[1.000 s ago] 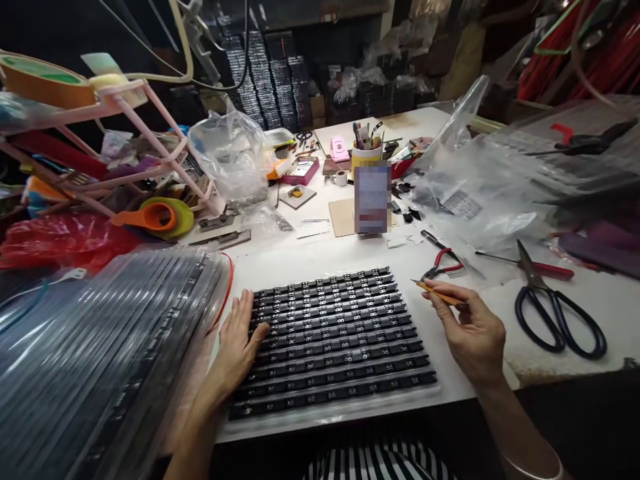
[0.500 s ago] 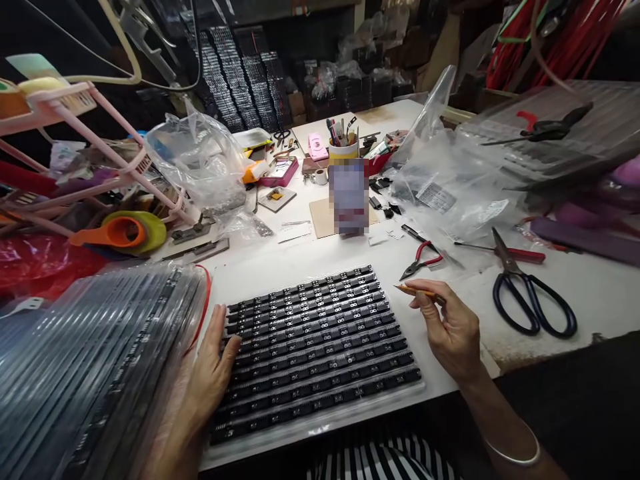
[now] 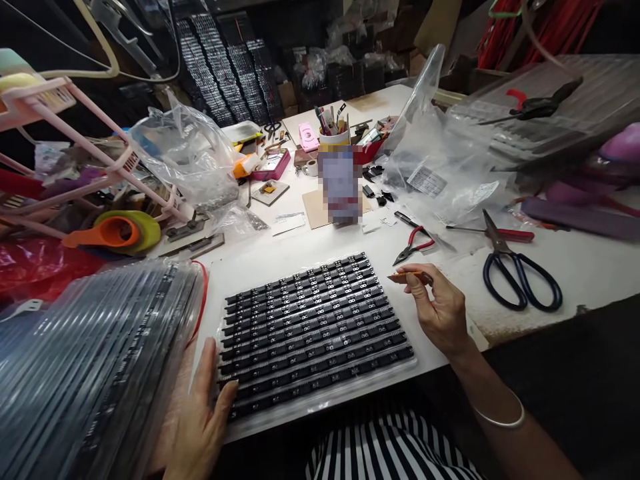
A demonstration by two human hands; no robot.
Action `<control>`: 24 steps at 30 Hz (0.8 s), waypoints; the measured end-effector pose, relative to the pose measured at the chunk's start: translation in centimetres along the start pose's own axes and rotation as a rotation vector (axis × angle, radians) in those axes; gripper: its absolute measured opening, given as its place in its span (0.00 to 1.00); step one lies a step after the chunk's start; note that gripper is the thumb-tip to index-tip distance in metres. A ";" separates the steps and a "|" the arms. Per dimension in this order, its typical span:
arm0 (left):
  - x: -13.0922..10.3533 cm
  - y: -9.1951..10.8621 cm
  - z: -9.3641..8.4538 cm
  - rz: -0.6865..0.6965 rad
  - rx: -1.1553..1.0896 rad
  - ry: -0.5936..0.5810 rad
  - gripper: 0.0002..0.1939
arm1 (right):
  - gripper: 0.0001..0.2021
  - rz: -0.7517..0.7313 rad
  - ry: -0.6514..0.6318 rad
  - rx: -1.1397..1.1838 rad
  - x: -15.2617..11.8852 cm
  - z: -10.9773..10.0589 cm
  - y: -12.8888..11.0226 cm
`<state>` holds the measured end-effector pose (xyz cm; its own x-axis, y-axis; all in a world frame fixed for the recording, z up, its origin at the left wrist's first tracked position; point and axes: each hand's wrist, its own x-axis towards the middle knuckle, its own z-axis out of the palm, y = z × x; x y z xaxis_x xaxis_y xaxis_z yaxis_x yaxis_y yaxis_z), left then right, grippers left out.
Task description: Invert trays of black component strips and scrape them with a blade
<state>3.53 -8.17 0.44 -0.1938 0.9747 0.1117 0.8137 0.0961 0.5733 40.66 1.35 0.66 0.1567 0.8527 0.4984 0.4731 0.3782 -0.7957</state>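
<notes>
A clear plastic tray (image 3: pixel 367 375) lies on the white table in front of me, filled with rows of small black moulded parts (image 3: pixel 310 327) that carry white markings. My left hand (image 3: pixel 203 413) is at the tray's near left corner, fingers stretched out along its side and the thumb touching the edge. To the right of the tray, above the tabletop, my right hand (image 3: pixel 440 307) pinches a thin orange-brown pointed tool (image 3: pixel 410 277); its tip points left towards the tray. Its exact kind is not clear.
Stacked filled trays (image 3: pixel 110 360) crowd the left side, below a pink rack (image 3: pixel 100 147). Red-handled pliers (image 3: pixel 415 243), a screwdriver (image 3: pixel 515 235) and large scissors (image 3: pixel 517 270) lie to the right. Farther back are plastic bags (image 3: pixel 440 167) and a pen cup (image 3: pixel 334 137).
My left hand has slid along the tray's left side towards me, to the near corner. My right hand still holds the pointed tool, now turned slightly. The whole view has shifted a little.
</notes>
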 end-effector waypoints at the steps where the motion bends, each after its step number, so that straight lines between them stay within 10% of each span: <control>1: -0.3 0.2 0.2 0.042 0.035 0.007 0.33 | 0.08 0.004 -0.001 0.011 0.0 0.0 0.0; 11: -1.7 -0.3 1.1 0.296 0.321 -0.039 0.47 | 0.07 -0.025 -0.015 -0.094 0.1 0.1 0.2; 24: -2.6 1.6 1.5 0.274 0.254 -0.065 0.46 | 0.10 -0.057 -0.003 -0.164 0.2 0.0 0.2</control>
<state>6.18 -10.22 -0.16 0.0782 0.9811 0.1768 0.9421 -0.1307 0.3089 40.76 1.62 0.62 0.1227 0.8329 0.5397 0.6163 0.3623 -0.6992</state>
